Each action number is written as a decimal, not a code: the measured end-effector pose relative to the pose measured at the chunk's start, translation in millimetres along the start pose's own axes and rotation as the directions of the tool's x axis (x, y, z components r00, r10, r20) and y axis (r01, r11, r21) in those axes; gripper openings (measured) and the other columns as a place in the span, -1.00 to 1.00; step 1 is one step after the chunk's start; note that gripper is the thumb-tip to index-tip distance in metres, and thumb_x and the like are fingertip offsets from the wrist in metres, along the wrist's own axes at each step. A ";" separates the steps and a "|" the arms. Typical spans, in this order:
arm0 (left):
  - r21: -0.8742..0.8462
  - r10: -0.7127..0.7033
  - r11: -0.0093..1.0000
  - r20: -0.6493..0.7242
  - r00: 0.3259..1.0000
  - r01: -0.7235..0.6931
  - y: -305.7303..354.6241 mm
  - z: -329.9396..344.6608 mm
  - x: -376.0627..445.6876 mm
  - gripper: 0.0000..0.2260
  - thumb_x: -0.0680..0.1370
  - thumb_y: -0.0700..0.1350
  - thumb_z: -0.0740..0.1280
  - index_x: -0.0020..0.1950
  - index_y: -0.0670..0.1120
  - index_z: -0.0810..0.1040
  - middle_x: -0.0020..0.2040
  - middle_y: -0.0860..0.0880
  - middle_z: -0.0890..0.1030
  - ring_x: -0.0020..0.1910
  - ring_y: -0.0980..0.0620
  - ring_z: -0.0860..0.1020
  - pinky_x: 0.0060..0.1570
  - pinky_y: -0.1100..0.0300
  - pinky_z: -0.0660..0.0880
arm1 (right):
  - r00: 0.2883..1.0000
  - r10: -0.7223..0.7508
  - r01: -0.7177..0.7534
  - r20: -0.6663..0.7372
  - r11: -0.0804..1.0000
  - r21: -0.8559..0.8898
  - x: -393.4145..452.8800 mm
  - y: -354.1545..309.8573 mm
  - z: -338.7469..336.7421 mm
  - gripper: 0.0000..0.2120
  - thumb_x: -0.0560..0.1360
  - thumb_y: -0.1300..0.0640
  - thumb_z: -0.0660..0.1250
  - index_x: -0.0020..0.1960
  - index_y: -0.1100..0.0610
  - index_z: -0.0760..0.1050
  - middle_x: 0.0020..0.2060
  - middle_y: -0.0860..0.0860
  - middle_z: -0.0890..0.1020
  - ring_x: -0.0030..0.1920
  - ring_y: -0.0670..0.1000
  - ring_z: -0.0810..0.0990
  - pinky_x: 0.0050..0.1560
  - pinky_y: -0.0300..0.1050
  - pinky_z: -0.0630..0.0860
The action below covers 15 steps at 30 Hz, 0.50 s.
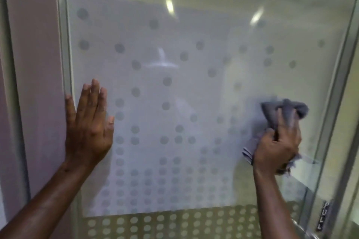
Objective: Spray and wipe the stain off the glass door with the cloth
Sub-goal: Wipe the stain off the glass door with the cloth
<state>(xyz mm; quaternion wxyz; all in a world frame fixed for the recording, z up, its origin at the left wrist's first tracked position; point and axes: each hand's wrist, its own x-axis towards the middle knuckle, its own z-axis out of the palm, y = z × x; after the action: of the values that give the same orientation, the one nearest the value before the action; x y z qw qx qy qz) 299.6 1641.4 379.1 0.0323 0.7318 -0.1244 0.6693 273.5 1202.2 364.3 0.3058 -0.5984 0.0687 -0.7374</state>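
The cloth [281,118] is bunched in the right hand [275,149], fingers clenched around it, and pressed against the door [174,102] near its right frame [334,102]; no distinct stain can be made out on the dotted glass, and the cloth is motion-blurred. The left hand [87,128] lies flat, fingers released and spread, on the glass at the left edge, well apart from the cloth. The unwiped pane lies leftward of the cloth, so the next stroke probably runs toward the left hand.
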 end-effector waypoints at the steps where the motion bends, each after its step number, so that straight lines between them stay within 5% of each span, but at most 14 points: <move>1: 0.000 0.001 1.000 0.002 1.000 -0.001 -0.3 0.7 -0.1 -0.45 0.70 -0.03 0.02 0.65 -0.25 0.12 0.69 -0.21 0.09 0.70 -0.13 0.01 0.63 -0.31 -0.06 | 0.993 0.110 -0.109 -0.041 0.994 0.034 -2.6 -1.5 -2.0 -0.30 0.40 0.36 0.22 0.49 -0.05 0.48 0.51 0.11 0.49 0.48 0.23 0.47 0.47 0.16 0.43; 4: 0.007 0.007 1.000 0.009 1.000 -0.007 -1.2 2.3 -1.2 -0.44 0.70 -0.02 0.01 0.66 -0.25 0.11 0.69 -0.22 0.09 0.70 -0.15 0.02 0.63 -0.34 -0.05 | 0.996 0.014 -0.008 -0.085 0.997 0.077 -25.5 -29.2 6.7 -0.23 0.39 0.36 0.26 0.49 -0.21 0.42 0.47 0.10 0.52 0.45 0.22 0.51 0.44 0.14 0.47; 7: 0.007 0.005 1.000 0.011 1.000 -0.005 -1.5 2.1 -0.6 -0.44 0.70 -0.03 0.02 0.66 -0.25 0.11 0.69 -0.22 0.09 0.70 -0.14 0.01 0.62 -0.35 -0.04 | 0.956 -0.286 0.278 0.058 0.953 0.117 -65.1 -72.7 26.5 -0.38 0.43 0.40 0.30 0.42 -0.02 0.58 0.50 0.02 0.49 0.51 0.20 0.47 0.41 0.06 0.41; 9: 0.000 0.012 1.000 0.004 1.000 -0.012 -2.2 1.4 -0.6 -0.45 0.70 -0.04 0.03 0.65 -0.26 0.12 0.69 -0.22 0.09 0.70 -0.14 0.01 0.62 -0.35 -0.04 | 0.832 -0.510 0.484 0.219 0.859 0.165 -102.0 -99.8 30.2 -0.48 0.51 0.33 0.32 0.40 -0.02 0.59 0.52 -0.01 0.48 0.56 0.19 0.39 0.39 0.16 0.37; 12: -0.012 0.027 1.000 -0.009 1.000 -0.027 -3.8 1.1 -1.1 -0.45 0.71 -0.04 0.06 0.65 -0.25 0.12 0.69 -0.22 0.10 0.70 -0.14 0.02 0.63 -0.33 -0.04 | 0.487 -0.797 0.754 0.358 0.590 0.288 -130.9 -93.2 23.1 -0.55 0.55 0.30 0.38 0.35 -0.07 0.59 0.55 -0.05 0.44 0.60 0.16 0.33 0.48 0.23 0.33; 14: -0.022 0.030 0.999 -0.014 0.999 -0.030 -5.3 1.9 -1.7 -0.45 0.71 -0.04 0.06 0.66 -0.23 0.10 0.69 -0.20 0.09 0.70 -0.13 0.02 0.63 -0.32 -0.05 | 0.431 -0.815 0.789 0.387 0.549 0.276 -122.3 -64.6 12.5 -0.53 0.53 0.33 0.34 0.35 -0.05 0.59 0.57 -0.04 0.41 0.60 0.19 0.33 0.48 0.27 0.34; 15: -0.024 0.030 0.999 -0.014 0.999 -0.031 -5.9 2.5 -1.9 -0.44 0.70 -0.03 0.05 0.67 -0.22 0.09 0.70 -0.18 0.07 0.70 -0.13 0.02 0.63 -0.31 -0.06 | 0.496 -0.773 0.766 0.397 0.604 0.220 -115.3 -48.5 5.8 -0.50 0.49 0.34 0.33 0.36 -0.02 0.59 0.58 -0.01 0.40 0.59 0.23 0.33 0.47 0.30 0.34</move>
<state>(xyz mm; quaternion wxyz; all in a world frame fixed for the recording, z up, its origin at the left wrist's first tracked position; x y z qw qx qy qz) 303.2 1646.7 377.7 0.0317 0.7249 -0.1434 0.6730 272.1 1304.1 291.6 -0.0432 -0.7176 -0.2833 -0.6347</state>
